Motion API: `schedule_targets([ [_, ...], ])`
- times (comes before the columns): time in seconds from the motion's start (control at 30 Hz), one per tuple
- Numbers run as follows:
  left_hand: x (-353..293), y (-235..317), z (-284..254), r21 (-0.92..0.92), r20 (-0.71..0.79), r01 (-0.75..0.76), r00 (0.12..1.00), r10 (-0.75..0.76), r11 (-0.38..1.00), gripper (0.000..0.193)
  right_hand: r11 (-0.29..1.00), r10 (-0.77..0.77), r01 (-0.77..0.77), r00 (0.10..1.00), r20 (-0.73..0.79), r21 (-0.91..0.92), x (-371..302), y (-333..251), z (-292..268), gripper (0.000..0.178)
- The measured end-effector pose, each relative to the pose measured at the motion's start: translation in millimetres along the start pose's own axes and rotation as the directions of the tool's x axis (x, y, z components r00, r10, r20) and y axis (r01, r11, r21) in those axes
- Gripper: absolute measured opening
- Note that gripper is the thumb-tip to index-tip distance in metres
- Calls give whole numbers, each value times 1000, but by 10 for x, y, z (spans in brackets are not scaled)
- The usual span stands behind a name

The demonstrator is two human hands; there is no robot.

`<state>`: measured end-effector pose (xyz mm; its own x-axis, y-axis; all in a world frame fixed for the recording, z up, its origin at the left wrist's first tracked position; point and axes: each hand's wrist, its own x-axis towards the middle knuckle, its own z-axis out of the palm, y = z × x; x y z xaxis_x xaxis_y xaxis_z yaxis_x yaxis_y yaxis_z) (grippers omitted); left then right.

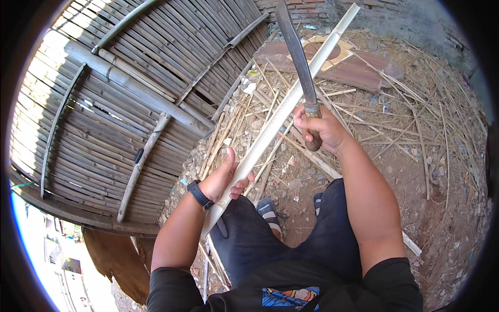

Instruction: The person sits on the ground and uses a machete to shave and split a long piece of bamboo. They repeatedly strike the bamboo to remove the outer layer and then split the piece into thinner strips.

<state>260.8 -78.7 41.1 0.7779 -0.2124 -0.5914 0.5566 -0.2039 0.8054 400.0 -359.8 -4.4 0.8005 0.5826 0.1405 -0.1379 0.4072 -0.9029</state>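
My left hand [222, 179] is wrapped from below around a long pale split-bamboo strip [267, 132], its thumb pointing up along the side. The strip slants from beside my left thigh up to the far right, its trough-like inner face showing. In my right hand [326, 127] is a machete [297, 54], gripped by its brown wooden handle. Its dark blade points away from me and tilts left, crossing over the strip in this view; whether blade and strip touch I cannot tell. A dark watch [198, 194] is on my left wrist.
A bamboo-slat wall [150, 67] stands at the left. Loose bamboo strips [416, 112] and shavings litter the dirt ahead and to the right. A reddish-brown board [377, 70] lies before a brick wall [416, 23]. My sandalled foot [269, 213] is below.
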Motion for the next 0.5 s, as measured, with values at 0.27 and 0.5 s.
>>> schedule_targets([
  [0.27,410,237,144,101,132,6,991,-19,995,116,994,-75,65,991,-115,-87,71,55,-57,8],
  [0.5,-174,665,-290,682,-106,-110,963,247,723,105,984,-114,67,947,-299,-164,93,77,-278,11],
])
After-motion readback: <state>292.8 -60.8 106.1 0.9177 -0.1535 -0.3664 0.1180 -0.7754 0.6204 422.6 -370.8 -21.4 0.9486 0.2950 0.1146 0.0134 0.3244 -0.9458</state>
